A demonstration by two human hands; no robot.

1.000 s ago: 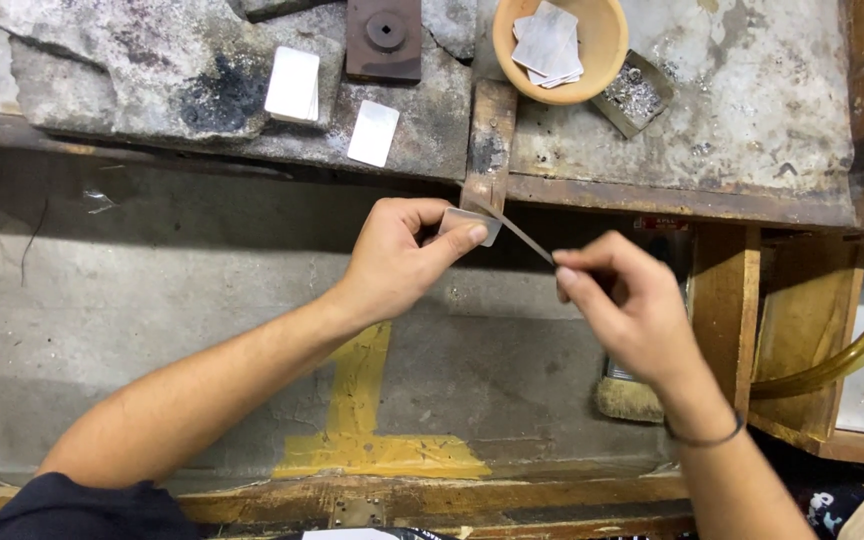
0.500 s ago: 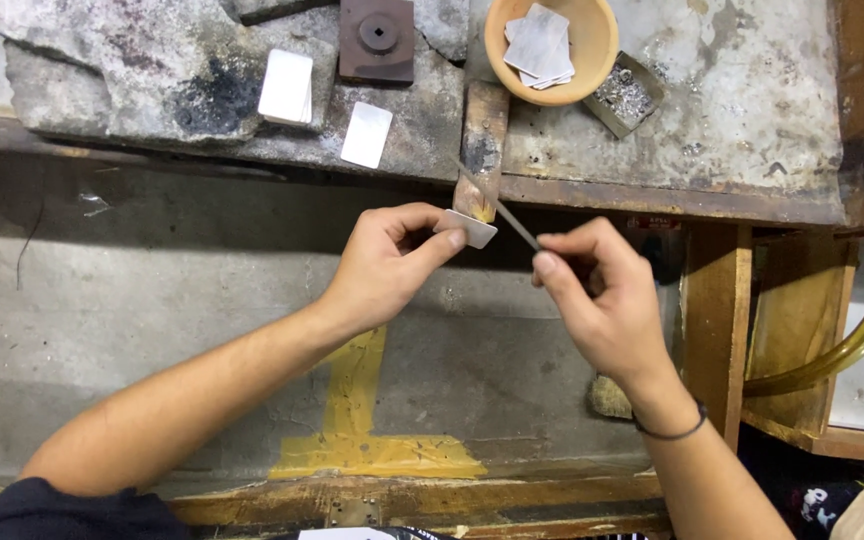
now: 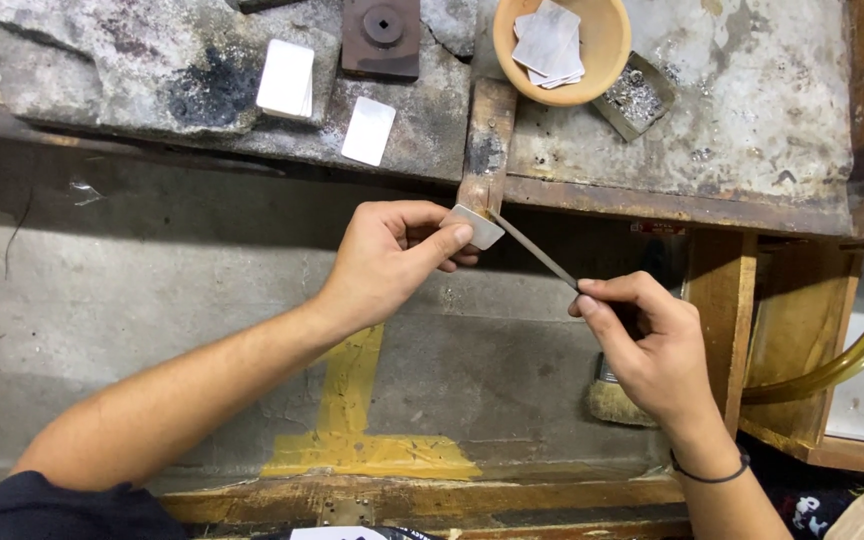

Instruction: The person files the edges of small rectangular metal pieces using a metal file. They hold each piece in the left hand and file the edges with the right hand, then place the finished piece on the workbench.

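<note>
Dusty grey tabletop (image 3: 752, 120) sits behind a wooden peg (image 3: 485, 150). Left hand (image 3: 392, 255) fingers pinch a small metal plate (image 3: 478, 226) against the peg, steadying it. Right hand (image 3: 652, 345) fingers grip a thin file (image 3: 537, 250) touching the plate.

left hand (image 3: 392, 255) pinching, right hand (image 3: 652, 345) gripping — apart

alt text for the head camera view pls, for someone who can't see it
Seen from above, a person's left hand pinches a small metal plate against a wooden peg while the right hand holds a thin file to its edge. On the worn bench behind sit a bowl of similar plates and two loose white plates.
</note>
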